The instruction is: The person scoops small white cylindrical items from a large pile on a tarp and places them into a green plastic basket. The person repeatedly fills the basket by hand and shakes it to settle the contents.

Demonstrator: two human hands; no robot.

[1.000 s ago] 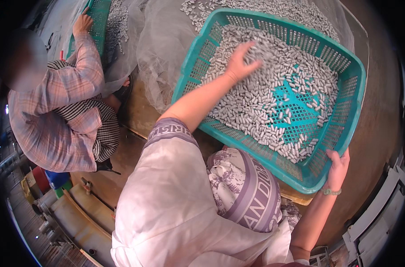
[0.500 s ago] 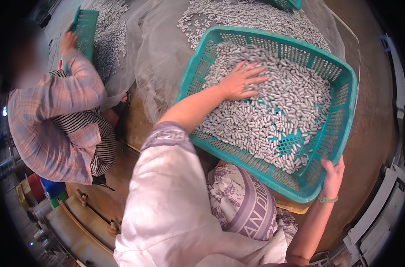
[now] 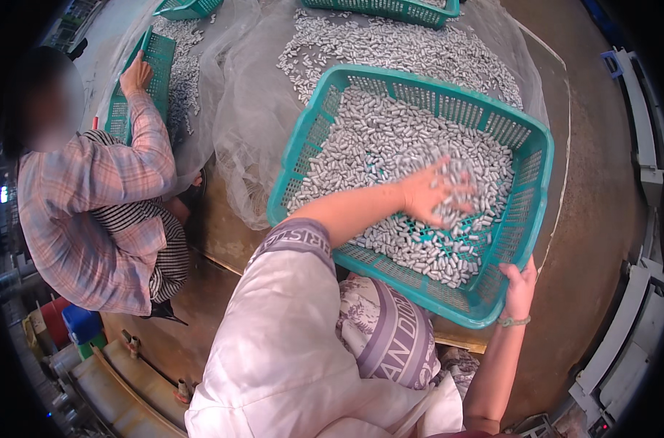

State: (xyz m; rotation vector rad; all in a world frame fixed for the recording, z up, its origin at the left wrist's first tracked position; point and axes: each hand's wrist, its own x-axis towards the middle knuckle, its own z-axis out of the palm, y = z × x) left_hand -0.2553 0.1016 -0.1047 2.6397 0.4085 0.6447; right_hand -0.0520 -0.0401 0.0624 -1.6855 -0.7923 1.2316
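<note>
A large green plastic basket with slotted sides lies in front of me, holding a layer of small silvery-grey, capsule-shaped pieces. My left hand reaches over its near side into the pieces, fingers spread and blurred by motion. Pieces blur around the fingertips, and patches of green mesh bottom show beside the hand. At the near right corner, my right hand grips the rim; the fingers beneath it are partly hidden.
More loose pieces lie spread beyond the basket, next to bunched sheer netting. Another green basket stands at the far edge. To my left, a seated person in a plaid shirt holds a tilted green basket.
My left hand has swept right and toward me through the pieces. In the picture, the basket and right hand sit further left. The co-worker's basket and hand have shifted too.
</note>
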